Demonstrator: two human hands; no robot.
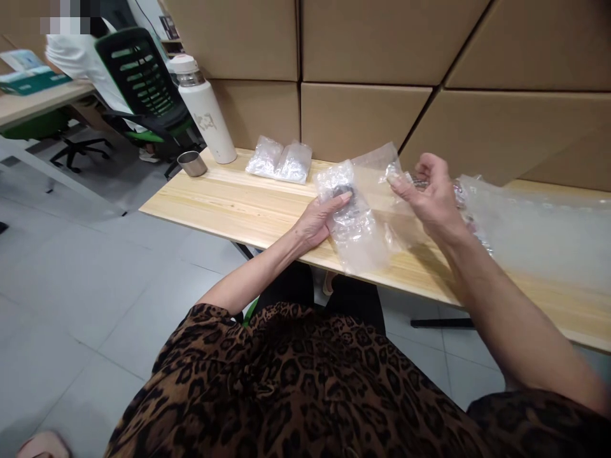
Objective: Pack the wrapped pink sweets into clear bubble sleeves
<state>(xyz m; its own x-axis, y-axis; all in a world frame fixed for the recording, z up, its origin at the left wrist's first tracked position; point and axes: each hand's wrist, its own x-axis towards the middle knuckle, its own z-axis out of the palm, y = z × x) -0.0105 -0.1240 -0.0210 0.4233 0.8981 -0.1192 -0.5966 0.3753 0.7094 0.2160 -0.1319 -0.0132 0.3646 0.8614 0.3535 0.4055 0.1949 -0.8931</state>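
Observation:
My left hand [317,219] is closed around a clear bubble-wrap packet [360,238], its thumb lying over a small dark item inside. What that item is, I cannot make out. To the right and slightly higher, my right hand [434,197] pinches the edge of a clear plastic bag [377,160] between thumb and fingers. The bag spreads behind and beside the packet, and its lower part is hard to tell from the wrap. Two filled clear packets [293,163] lie side by side on the wooden table [229,207], left of my hands.
A white bottle [207,121] and a metal cup [192,164] stand at the table's left end. Stacked cardboard boxes [365,117] rise along the back. Translucent plastic sheeting [544,226] covers the right side. Beyond, a person in white [79,60] sits near a green-black chair [143,83].

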